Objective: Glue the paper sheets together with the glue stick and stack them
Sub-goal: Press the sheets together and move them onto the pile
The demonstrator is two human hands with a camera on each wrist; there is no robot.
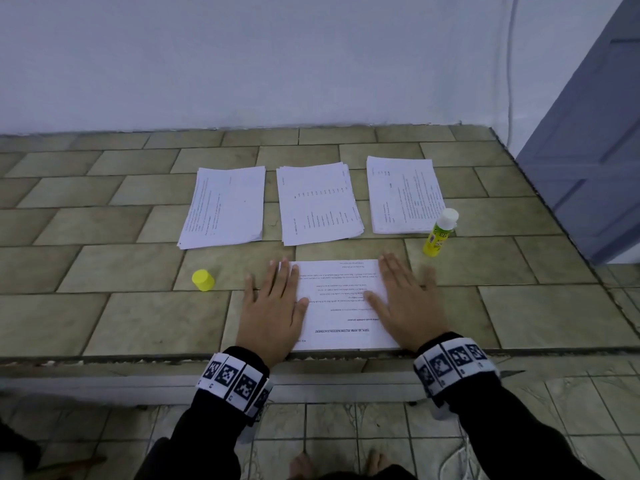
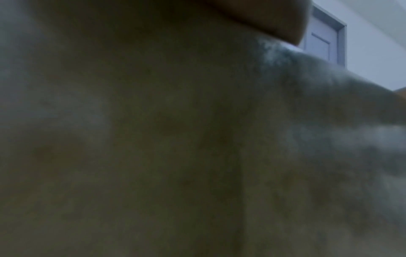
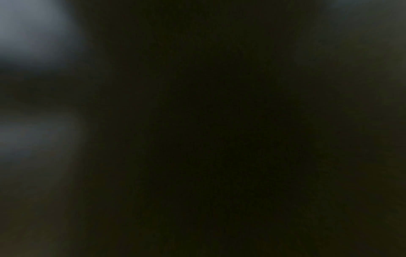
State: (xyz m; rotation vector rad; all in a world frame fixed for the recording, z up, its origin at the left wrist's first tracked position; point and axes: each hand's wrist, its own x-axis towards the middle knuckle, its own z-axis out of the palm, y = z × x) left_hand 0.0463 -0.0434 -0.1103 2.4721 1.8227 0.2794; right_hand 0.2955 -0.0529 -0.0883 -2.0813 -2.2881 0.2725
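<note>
Pressing the near sheet (image 1: 341, 306) flat on the counter (image 1: 519, 306) with left hand (image 1: 273, 310) and right hand (image 1: 407, 303) spread, we judge three piles (image 1: 317, 202) remain, the glue stick (image 1: 440, 233) standing uncapped just right.

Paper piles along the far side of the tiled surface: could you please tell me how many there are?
3: the left pile, the middle pile and the right pile beside the glue stick. Separately, a nearer printed sheet lies under both hands.
</note>
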